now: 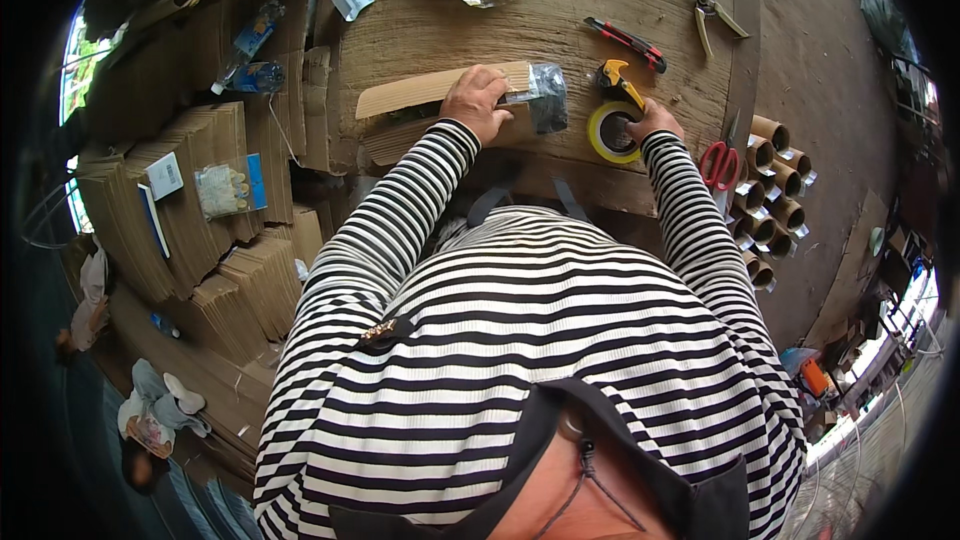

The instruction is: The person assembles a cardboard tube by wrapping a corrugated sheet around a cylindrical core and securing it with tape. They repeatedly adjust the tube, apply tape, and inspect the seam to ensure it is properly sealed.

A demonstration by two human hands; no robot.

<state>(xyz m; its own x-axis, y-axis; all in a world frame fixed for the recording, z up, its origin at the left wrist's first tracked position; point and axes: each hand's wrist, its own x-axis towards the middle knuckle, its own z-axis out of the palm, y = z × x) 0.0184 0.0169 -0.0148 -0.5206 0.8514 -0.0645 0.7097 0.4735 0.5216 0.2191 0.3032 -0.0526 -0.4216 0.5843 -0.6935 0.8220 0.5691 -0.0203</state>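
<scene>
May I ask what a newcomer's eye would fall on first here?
Probably the black-and-white striped shirt, filling the lower middle. Next might come the yellow tape roll at the right hand, then the red-handled scissors near the right edge of the wooden table.

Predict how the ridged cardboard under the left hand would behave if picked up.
The ridged cardboard looks thin-edged, so it is probably light. Its lengthwise lines suggest it may curl across its width yet resist bending lengthwise. The shiny film at its right end may feel slick.
</scene>
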